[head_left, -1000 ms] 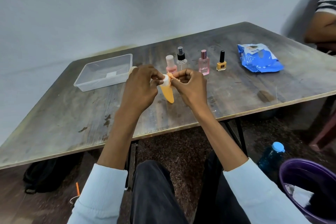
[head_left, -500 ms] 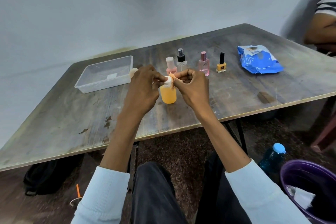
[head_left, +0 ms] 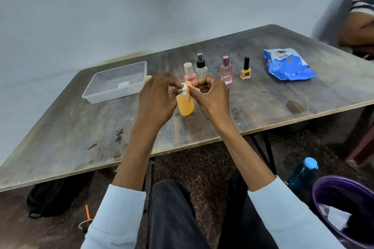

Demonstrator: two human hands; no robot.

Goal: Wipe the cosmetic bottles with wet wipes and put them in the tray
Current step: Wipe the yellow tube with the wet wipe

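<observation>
An orange bottle point(head_left: 185, 105) with a white cap hangs upright above the table between my hands. My left hand point(head_left: 156, 99) pinches its white cap. My right hand point(head_left: 211, 97) pinches a small orange strip at the bottle's neck. Behind them stand a pink bottle point(head_left: 189, 72), a clear spray bottle point(head_left: 201, 65), a pink perfume bottle point(head_left: 226, 70) and a yellow nail polish point(head_left: 245, 69). The clear plastic tray point(head_left: 101, 95) sits to the left with nothing in it. A blue pack of wet wipes point(head_left: 287, 64) lies at the right.
A person's arm in a striped sleeve point(head_left: 358, 22) rests at the table's far right corner. Under the table lie a black bag point(head_left: 48, 196), a blue water bottle point(head_left: 303, 174) and a purple bin point(head_left: 344, 208) holding a used wipe.
The orange bottle swung from tilted to upright and stayed between my hands. Both hands shifted slightly while working at the bottle's cap and neck.
</observation>
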